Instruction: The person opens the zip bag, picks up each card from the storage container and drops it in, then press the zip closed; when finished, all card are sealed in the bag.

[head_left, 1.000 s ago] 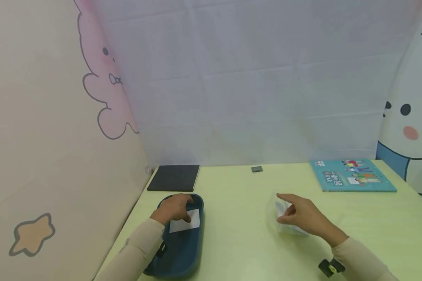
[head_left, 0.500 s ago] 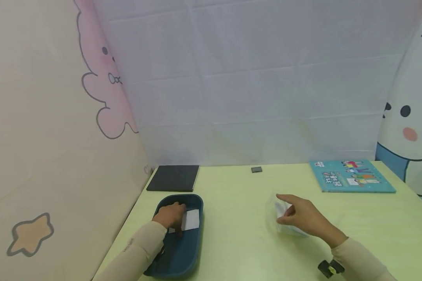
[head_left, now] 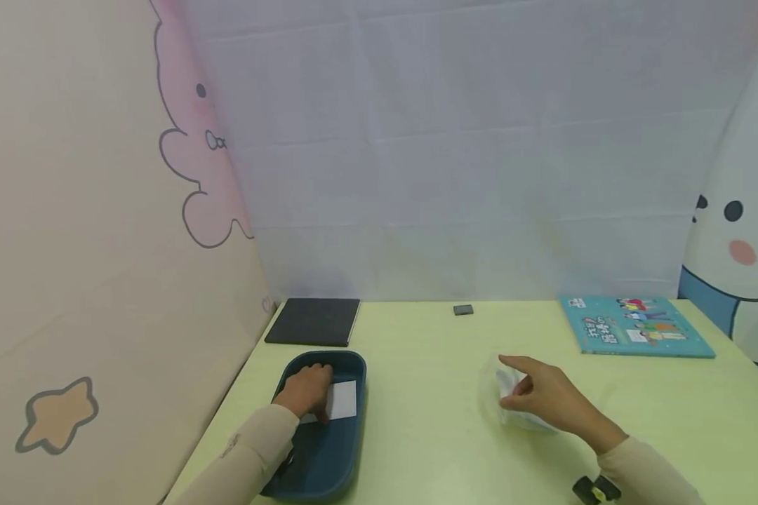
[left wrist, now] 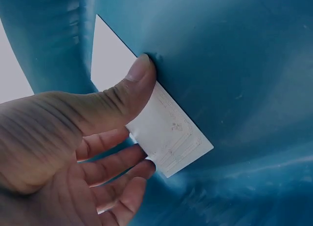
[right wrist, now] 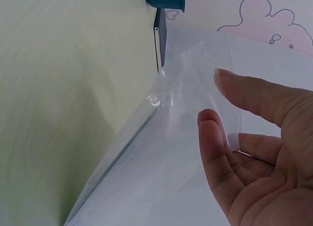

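Observation:
My left hand (head_left: 306, 389) reaches down into a dark blue oblong tray (head_left: 328, 459). In the left wrist view the thumb lies over one long edge of a white card (left wrist: 164, 130) with faint printing, and curled fingertips meet the opposite edge. The card lies against the tray's bottom. To the right, my right hand (head_left: 546, 393) is at a clear plastic bag (right wrist: 166, 152) with something white showing through it. Film runs in among its curled fingers, while the thumb and index fingertip stand apart.
A black notebook (head_left: 313, 321) lies behind the tray by the left wall. At the back edge of the pale yellow table (head_left: 417, 393) is a small dark grey block (head_left: 463, 309). A blue illustrated book (head_left: 634, 326) lies at the back right.
My left hand has lowered into the tray and its fingers have closed on the white card. My right hand and the bag have stayed put; the view has shifted slightly.

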Tool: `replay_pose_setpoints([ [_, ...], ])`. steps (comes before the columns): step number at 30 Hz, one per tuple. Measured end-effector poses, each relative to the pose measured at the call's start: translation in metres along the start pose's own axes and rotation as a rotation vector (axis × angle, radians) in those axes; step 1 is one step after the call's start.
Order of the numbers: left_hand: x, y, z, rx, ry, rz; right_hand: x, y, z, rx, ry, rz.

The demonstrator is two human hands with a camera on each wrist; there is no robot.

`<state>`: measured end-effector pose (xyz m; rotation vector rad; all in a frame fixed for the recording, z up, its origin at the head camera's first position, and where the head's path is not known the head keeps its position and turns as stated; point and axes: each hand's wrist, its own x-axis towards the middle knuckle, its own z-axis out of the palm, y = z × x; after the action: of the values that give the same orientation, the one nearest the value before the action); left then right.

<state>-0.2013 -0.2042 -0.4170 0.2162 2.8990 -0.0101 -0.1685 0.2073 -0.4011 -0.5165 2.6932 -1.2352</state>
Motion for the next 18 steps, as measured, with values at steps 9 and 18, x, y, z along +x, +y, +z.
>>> replay_pose_setpoints([
  [9,0.0003,-0.0033,0.0031,-0.078,0.035,-0.013,-0.0023,-0.0004,0.0003,0.003,0.012,-0.025],
  [18,0.0011,-0.0042,0.0029,-0.121,0.05,0.0,-0.0011,0.0012,0.0023,0.001,0.001,-0.027],
])
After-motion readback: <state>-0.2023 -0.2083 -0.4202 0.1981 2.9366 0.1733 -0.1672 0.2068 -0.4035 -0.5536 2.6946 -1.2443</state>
